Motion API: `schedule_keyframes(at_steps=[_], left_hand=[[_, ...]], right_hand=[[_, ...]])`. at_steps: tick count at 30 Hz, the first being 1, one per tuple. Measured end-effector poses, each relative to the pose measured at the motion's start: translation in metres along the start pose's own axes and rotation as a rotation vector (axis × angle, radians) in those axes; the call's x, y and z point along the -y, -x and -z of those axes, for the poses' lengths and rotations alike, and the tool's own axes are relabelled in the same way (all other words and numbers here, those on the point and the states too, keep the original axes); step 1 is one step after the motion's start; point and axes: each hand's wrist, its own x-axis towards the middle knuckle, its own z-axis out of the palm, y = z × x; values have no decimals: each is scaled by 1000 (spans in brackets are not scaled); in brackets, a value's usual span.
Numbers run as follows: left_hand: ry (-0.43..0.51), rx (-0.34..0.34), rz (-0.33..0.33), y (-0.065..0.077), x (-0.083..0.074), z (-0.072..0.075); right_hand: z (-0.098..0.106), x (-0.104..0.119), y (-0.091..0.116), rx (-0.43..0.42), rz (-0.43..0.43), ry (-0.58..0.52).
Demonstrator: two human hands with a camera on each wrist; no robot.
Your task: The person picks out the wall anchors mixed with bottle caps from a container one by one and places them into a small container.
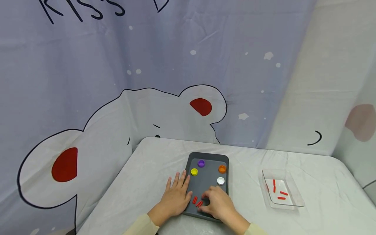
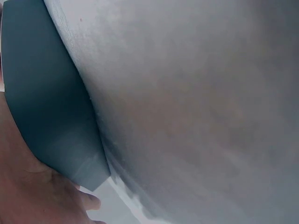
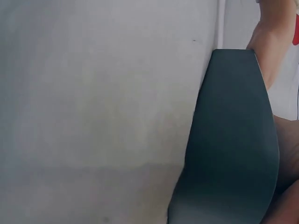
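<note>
On a dark grey tray (image 1: 205,186), several short red sticks (image 1: 195,199) lie near the front edge. My left hand (image 1: 175,198) rests with fingers spread over the tray's left side. The right hand (image 1: 218,203) reaches over the front right part. Its thumb and index finger are bent and apart, on either side of a pair of red sticks; whether they touch them is too small to tell. Further back on the tray stand a yellow cap (image 1: 194,172), a purple cap (image 1: 201,163), an orange cap (image 1: 222,169) and a white cap (image 1: 220,180).
To the right, a clear plastic box (image 1: 283,205) holds several more red sticks (image 1: 281,198). A white cloth (image 1: 246,209) covers the table, and a printed curtain (image 1: 164,58) hangs behind. A dark panel blocks much of both wrist views.
</note>
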Motion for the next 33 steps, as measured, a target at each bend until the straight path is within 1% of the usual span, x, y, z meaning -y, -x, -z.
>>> schedule_keyframes(at_steps=[10, 17, 23, 33], left_hand=[[7, -2, -2, 0, 1, -1], [10, -25, -12, -1, 3, -4], [12, -9, -2, 1, 0, 0], [4, -3, 2, 0, 0, -1]], right_hand=[[-6, 1, -4, 12, -30, 62], [-7, 2, -5, 1, -43, 61], [-7, 3, -7, 17, -57, 68], [-5, 2, -9, 25, -55, 54]])
